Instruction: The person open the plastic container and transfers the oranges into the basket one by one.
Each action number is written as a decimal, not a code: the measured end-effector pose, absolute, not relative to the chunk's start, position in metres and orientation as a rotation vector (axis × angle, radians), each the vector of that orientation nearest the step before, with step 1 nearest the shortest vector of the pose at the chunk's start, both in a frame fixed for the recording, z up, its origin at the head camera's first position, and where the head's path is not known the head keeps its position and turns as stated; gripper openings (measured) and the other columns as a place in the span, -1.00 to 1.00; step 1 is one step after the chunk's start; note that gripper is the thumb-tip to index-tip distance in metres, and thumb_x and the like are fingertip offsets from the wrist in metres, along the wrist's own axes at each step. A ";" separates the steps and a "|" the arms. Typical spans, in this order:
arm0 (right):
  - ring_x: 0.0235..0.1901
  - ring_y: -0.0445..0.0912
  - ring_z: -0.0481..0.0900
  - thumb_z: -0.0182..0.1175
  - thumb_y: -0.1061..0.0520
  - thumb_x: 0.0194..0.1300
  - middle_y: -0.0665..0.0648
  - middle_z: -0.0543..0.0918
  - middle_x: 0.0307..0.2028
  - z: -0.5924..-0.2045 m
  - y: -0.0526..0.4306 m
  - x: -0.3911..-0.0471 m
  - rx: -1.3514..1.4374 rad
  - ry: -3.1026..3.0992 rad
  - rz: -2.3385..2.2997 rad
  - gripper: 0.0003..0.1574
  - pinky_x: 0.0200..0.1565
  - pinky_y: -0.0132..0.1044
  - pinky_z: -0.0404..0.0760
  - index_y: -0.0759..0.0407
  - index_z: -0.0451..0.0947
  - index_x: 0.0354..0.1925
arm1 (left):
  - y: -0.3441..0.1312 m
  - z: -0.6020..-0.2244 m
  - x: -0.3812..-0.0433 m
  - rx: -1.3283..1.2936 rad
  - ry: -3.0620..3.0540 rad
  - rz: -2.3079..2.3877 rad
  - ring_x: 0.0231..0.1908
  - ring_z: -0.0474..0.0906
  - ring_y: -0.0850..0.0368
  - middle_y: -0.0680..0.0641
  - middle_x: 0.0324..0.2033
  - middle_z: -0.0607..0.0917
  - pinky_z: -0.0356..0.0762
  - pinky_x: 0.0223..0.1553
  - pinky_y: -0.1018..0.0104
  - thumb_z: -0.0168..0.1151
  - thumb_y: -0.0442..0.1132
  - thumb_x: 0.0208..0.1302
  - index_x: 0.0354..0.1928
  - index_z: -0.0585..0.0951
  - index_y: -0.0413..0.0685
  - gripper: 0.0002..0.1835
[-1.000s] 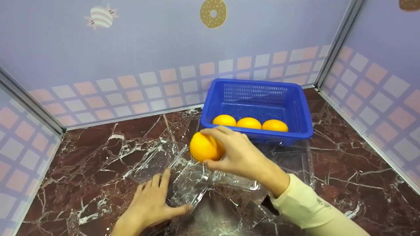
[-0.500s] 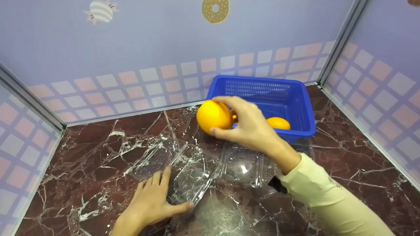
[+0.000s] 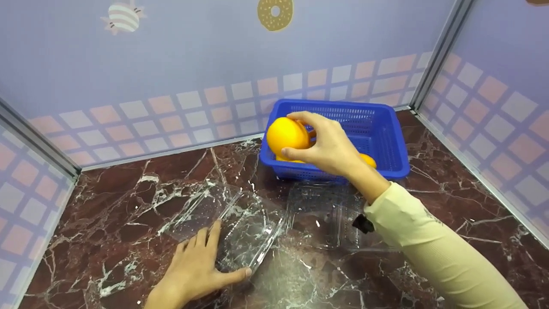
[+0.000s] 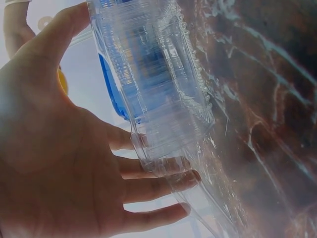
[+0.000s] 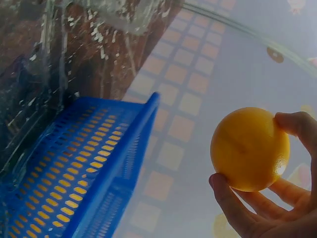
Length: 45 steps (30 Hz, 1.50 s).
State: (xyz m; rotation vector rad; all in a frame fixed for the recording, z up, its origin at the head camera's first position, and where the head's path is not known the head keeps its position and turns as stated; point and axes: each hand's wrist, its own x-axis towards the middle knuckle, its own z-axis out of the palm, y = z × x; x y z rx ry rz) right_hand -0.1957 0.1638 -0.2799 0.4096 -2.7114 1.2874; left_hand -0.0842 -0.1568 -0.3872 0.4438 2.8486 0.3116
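My right hand (image 3: 328,146) grips an orange (image 3: 286,136) between thumb and fingers, over the left side of a blue plastic basket (image 3: 396,141). In the right wrist view, the orange (image 5: 250,148) is raised above the basket's rim. More oranges lie in the basket, partly hidden by the hand; one orange (image 3: 368,161) shows beside the wrist. My left hand (image 3: 195,268) rests with extended fingers and spread thumb against a hinged clear plastic clamshell (image 3: 251,231), its lid folded open to the left. Seen from the left wrist, the fingers touch the clamshell's (image 4: 158,94) edge.
A second clear plastic clamshell (image 3: 315,214) lies spread in front of the basket, partly under the right sleeve (image 3: 429,244). Everything stands on a dark red marbled table (image 3: 120,240). Patterned panels (image 3: 188,64) enclose the back and both sides.
My right hand has carried the orange from above the left clamshell up and back to over the basket. The left hand has stayed at the clamshell.
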 end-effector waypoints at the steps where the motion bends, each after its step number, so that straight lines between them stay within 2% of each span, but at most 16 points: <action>1: 0.06 0.07 0.69 0.58 -0.02 0.19 0.12 0.61 0.35 -0.282 0.166 -0.199 0.394 -2.709 1.301 -0.11 0.10 -0.06 0.75 0.03 0.51 0.44 | -0.157 -0.387 -0.084 0.445 2.848 0.309 0.31 0.46 -0.51 -0.46 0.40 0.44 0.29 0.37 -0.54 0.25 0.74 -0.04 0.66 0.06 -0.28 0.52; 15: 0.01 0.14 0.73 0.55 -0.01 0.22 0.22 0.60 0.34 -0.307 0.195 -0.221 0.299 -2.766 1.320 -0.11 0.11 0.00 0.73 0.09 0.49 0.44 | -0.156 -0.386 -0.082 0.457 2.835 0.345 0.35 0.40 -0.54 -0.46 0.44 0.40 0.21 0.39 -0.58 0.25 0.73 -0.03 0.66 0.05 -0.28 0.51; 28: 0.05 0.16 0.72 0.53 0.02 0.24 0.20 0.59 0.37 -0.320 0.199 -0.240 0.262 -2.758 1.328 -0.13 0.15 0.05 0.71 0.10 0.48 0.45 | -0.156 -0.386 -0.081 0.465 2.840 0.345 0.37 0.39 -0.52 -0.47 0.46 0.38 0.20 0.41 -0.57 0.26 0.72 -0.03 0.66 0.05 -0.28 0.51; 40: 0.10 0.17 0.66 0.54 0.07 0.23 0.22 0.58 0.38 -0.325 0.199 -0.253 0.218 -2.762 1.296 -0.14 0.19 0.09 0.68 0.12 0.49 0.44 | -0.155 -0.387 -0.080 0.449 2.837 0.358 0.39 0.36 -0.54 -0.47 0.49 0.35 0.17 0.42 -0.59 0.27 0.71 -0.02 0.67 0.03 -0.27 0.51; 45: 0.16 0.17 0.59 0.54 0.06 0.23 0.20 0.58 0.37 -0.328 0.199 -0.258 0.199 -2.757 1.271 -0.14 0.21 0.09 0.64 0.12 0.49 0.44 | -0.155 -0.386 -0.080 0.450 2.839 0.366 0.41 0.36 -0.50 -0.47 0.48 0.35 0.18 0.41 -0.59 0.26 0.72 -0.03 0.67 0.04 -0.27 0.51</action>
